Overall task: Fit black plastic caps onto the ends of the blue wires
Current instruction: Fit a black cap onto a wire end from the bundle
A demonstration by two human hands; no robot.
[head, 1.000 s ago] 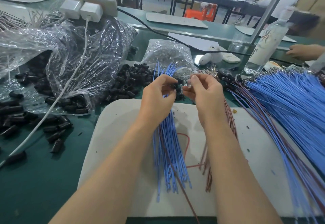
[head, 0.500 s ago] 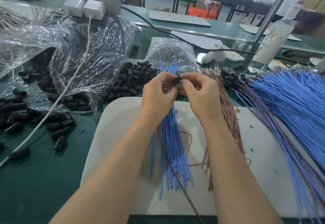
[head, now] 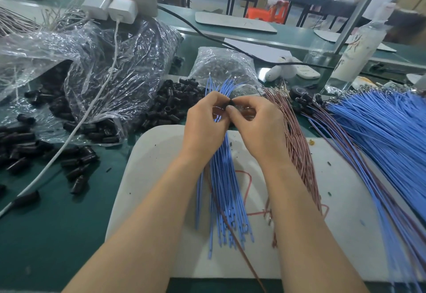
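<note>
Beside brown wires (head: pixel 297 145), left hand (head: pixel 205 127) and right hand (head: pixel 258 127) tight around black cap (head: pixel 231 102)

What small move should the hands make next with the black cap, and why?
Probably press the black cap onto the wire end. The right hand pinches the cap at its fingertips, close against the left hand, which grips the blue wires; whether the cap is fully seated is hidden.

Left hand (head: pixel 202 127) grips blue wire bundle (head: pixel 227 196); right hand (head: pixel 259 129) pinches black cap (head: pixel 231 102) at far wire ends, above white board (head: pixel 149 168).
</note>
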